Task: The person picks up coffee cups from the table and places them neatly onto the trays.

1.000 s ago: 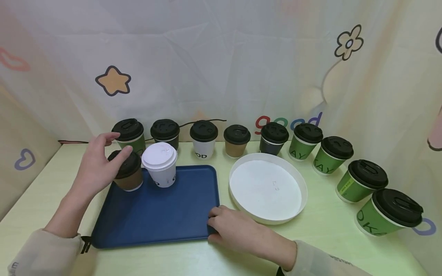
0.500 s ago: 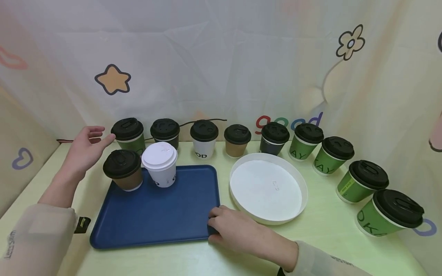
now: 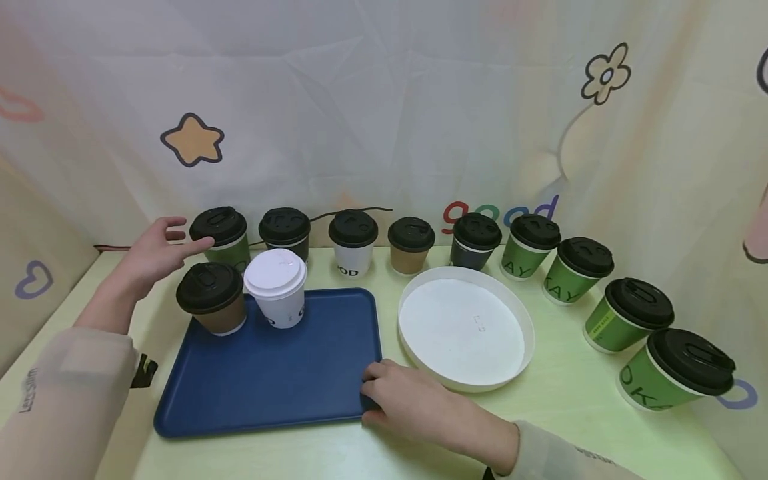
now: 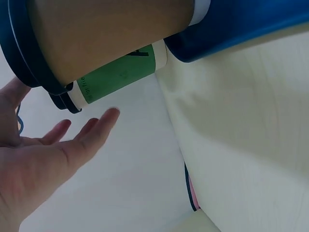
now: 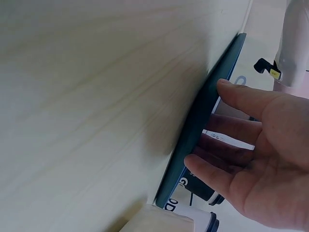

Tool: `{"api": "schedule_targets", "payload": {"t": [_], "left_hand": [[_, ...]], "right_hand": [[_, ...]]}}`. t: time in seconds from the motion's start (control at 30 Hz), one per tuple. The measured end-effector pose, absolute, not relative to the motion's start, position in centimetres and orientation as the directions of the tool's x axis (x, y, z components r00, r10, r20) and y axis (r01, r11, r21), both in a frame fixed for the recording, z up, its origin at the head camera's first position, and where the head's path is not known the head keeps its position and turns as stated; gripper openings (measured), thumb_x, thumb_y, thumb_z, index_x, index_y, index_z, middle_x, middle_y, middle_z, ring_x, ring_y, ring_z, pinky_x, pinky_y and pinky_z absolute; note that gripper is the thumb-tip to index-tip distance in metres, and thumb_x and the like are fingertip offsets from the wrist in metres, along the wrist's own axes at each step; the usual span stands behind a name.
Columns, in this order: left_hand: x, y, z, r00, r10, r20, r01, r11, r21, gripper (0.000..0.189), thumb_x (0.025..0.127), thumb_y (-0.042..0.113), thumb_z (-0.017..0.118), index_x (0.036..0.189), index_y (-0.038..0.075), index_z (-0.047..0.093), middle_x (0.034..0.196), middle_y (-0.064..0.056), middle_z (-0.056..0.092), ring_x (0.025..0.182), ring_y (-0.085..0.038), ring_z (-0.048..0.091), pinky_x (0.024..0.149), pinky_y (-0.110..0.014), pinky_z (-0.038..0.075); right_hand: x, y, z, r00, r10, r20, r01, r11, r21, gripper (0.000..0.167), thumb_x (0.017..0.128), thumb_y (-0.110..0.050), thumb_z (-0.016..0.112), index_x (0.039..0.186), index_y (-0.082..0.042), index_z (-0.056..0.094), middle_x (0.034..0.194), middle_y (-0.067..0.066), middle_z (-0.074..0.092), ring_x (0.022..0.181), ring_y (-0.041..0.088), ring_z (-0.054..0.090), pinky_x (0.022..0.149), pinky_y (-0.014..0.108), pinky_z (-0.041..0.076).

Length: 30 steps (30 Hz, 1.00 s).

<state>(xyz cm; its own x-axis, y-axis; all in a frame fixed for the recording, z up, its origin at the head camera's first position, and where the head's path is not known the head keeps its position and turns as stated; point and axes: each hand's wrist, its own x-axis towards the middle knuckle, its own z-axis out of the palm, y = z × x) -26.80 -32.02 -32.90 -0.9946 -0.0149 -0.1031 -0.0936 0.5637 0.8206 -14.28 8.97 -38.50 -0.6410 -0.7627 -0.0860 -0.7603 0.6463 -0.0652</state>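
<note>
My left hand (image 3: 153, 257) is spread beside a green paper cup (image 3: 231, 257) with a black lid, at the back left. Its thumb overlaps that cup in the head view; the left wrist view shows nothing held, and contact I cannot tell. Nearer me, a brown cup (image 3: 222, 319) with a black lid and a white cup (image 3: 282, 303) with a white lid stand on the back left part of the blue tray (image 3: 282, 373). My right hand (image 3: 411, 400) holds the tray's front right corner, thumb and curled fingers against its rim (image 5: 193, 125).
A round white shallow dish (image 3: 465, 330) lies right of the tray. Several black-lidded cups line the back and right side, among them a white cup (image 3: 354, 260), a tan cup (image 3: 410, 259) and a large green cup (image 3: 654, 380). A curtain (image 3: 360, 120) hangs behind.
My left hand has moved off the brown cup's lid to the left and back, then slightly right toward the green cup. My right hand stays at the tray corner.
</note>
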Motion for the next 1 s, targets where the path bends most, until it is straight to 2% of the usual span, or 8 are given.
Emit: {"api": "schedule_targets", "payload": {"t": [0.37, 0.57, 0.73, 0.83, 0.93, 1.0], "left_hand": [[-28.7, -32.0, -33.1, -0.986, 0.058, -0.160, -0.099, 0.572, 0.815, 0.109, 0.100, 0.038, 0.068, 0.160, 0.003, -0.016, 0.158, -0.044, 0.003, 0.138, -0.061, 0.030, 0.109, -0.066, 0.033], [-29.4, -32.1, -33.2, -0.980, 0.093, -0.175, -0.084, 0.606, 0.791, 0.115, 0.097, 0.042, 0.072, 0.161, 0.007, -0.018, 0.159, -0.042, -0.001, 0.135, -0.061, 0.034, 0.109, -0.068, 0.032], [-29.6, -32.0, -33.1, -0.975, 0.150, -0.163, -0.034, 0.625, 0.780, 0.112, 0.098, 0.037, 0.072, 0.162, 0.009, -0.017, 0.163, -0.037, -0.005, 0.139, -0.062, 0.027, 0.108, -0.071, 0.031], [-29.6, -31.7, -33.0, -0.977, 0.157, -0.146, -0.014, 0.632, 0.775, 0.109, 0.099, 0.035, 0.071, 0.162, 0.007, -0.014, 0.162, -0.037, 0.002, 0.135, -0.057, 0.034, 0.108, -0.069, 0.033], [-29.7, -31.5, -33.0, -0.980, 0.144, -0.134, -0.007, 0.657, 0.754, 0.108, 0.099, 0.037, 0.070, 0.162, 0.005, -0.012, 0.158, -0.039, 0.015, 0.121, -0.049, 0.044, 0.107, -0.067, 0.034], [-29.7, -31.4, -33.1, -0.982, 0.136, -0.133, -0.008, 0.668, 0.744, 0.109, 0.099, 0.038, 0.070, 0.162, 0.003, -0.012, 0.157, -0.040, 0.017, 0.121, -0.050, 0.044, 0.107, -0.068, 0.034]], "right_hand": [[-14.2, 9.0, -38.5, -0.647, -0.758, -0.083, -0.756, 0.652, -0.065, 0.026, 0.091, -0.036, 0.080, 0.104, -0.014, 0.077, 0.115, -0.004, 0.066, 0.107, 0.013, 0.061, 0.084, 0.024, 0.053], [-14.2, 9.1, -38.5, -0.644, -0.760, -0.085, -0.758, 0.649, -0.060, 0.027, 0.091, -0.037, 0.080, 0.105, -0.014, 0.077, 0.115, -0.004, 0.066, 0.108, 0.012, 0.061, 0.084, 0.023, 0.053], [-14.1, 9.1, -38.6, -0.643, -0.762, -0.077, -0.760, 0.647, -0.056, 0.027, 0.091, -0.037, 0.080, 0.104, -0.014, 0.078, 0.115, -0.004, 0.066, 0.108, 0.012, 0.061, 0.085, 0.023, 0.053], [-14.1, 9.1, -38.6, -0.645, -0.761, -0.073, -0.759, 0.648, -0.056, 0.026, 0.091, -0.037, 0.080, 0.104, -0.014, 0.078, 0.114, -0.004, 0.066, 0.108, 0.011, 0.061, 0.085, 0.023, 0.052], [-14.1, 9.1, -38.6, -0.646, -0.760, -0.073, -0.758, 0.650, -0.056, 0.027, 0.091, -0.037, 0.080, 0.105, -0.014, 0.078, 0.115, -0.004, 0.066, 0.108, 0.012, 0.061, 0.085, 0.023, 0.053], [-14.2, 9.2, -38.5, -0.647, -0.758, -0.080, -0.756, 0.652, -0.058, 0.028, 0.091, -0.037, 0.080, 0.106, -0.014, 0.078, 0.116, -0.004, 0.066, 0.108, 0.012, 0.061, 0.085, 0.023, 0.053]]}}
